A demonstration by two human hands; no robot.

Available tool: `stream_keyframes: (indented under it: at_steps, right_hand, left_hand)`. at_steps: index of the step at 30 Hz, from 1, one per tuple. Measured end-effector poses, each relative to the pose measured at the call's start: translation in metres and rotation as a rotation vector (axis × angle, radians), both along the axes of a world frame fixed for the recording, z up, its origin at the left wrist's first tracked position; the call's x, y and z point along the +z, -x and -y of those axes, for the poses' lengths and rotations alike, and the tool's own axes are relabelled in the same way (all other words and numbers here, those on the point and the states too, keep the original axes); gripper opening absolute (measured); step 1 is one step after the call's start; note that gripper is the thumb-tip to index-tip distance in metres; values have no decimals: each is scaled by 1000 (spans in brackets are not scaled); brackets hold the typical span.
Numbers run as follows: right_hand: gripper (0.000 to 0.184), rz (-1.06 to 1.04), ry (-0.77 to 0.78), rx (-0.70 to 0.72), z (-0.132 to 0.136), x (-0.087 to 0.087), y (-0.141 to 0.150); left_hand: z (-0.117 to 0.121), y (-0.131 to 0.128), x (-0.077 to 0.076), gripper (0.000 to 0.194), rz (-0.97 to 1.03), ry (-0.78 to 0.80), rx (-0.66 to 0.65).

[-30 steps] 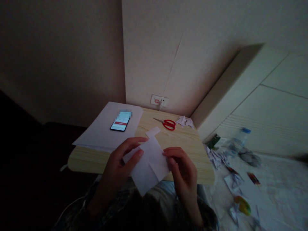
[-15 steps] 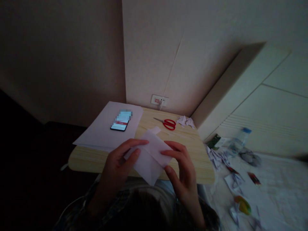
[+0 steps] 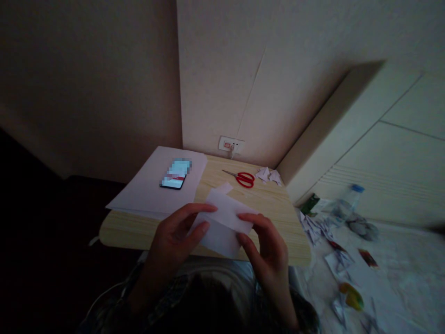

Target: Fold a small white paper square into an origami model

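Observation:
A white folded sheet of paper is held above the front part of the small wooden table. My left hand grips its left side, with thumb and index finger on the paper. My right hand pinches the right edge between thumb and fingers. A fold line runs across the sheet, with one layer lying over another. Just behind it, a small white paper strip lies on the table. Scissors with red handles rest farther back, apart from both hands.
A phone with a lit screen lies on a stack of white paper at the left. Small folded paper pieces sit at the back right corner. A wall socket holds a plug. A plastic bottle and scattered papers lie right of the table.
The paper has turned in my hands: its lower pointed corner no longer hangs toward me, and a fold now runs across it. My right hand has shifted slightly down and closed its pinch.

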State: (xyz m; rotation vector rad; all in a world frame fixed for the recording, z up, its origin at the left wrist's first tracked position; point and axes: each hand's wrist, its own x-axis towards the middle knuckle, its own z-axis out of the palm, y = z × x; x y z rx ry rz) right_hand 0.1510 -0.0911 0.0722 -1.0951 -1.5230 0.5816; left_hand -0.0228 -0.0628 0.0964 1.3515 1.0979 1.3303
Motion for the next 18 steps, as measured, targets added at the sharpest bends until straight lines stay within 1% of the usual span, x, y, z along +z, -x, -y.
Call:
stream_keyframes:
  at_steps: [5,12,15,18]
  right_hand:
    - [24,-3,10,23,0,2,-1]
    - [29,-25,35,8,0,1,0]
    - [32,-22,44,13,0,0,2]
    - [35,-30,52,19,-1,-1,3]
  left_hand:
    - [1,-1,4,14,7,50,-74]
    - [1,-2,3,16,32,126,-31]
    - [1,-2,3,22,77,165,-39]
    - [2,-3,3,28,102,166,-31]
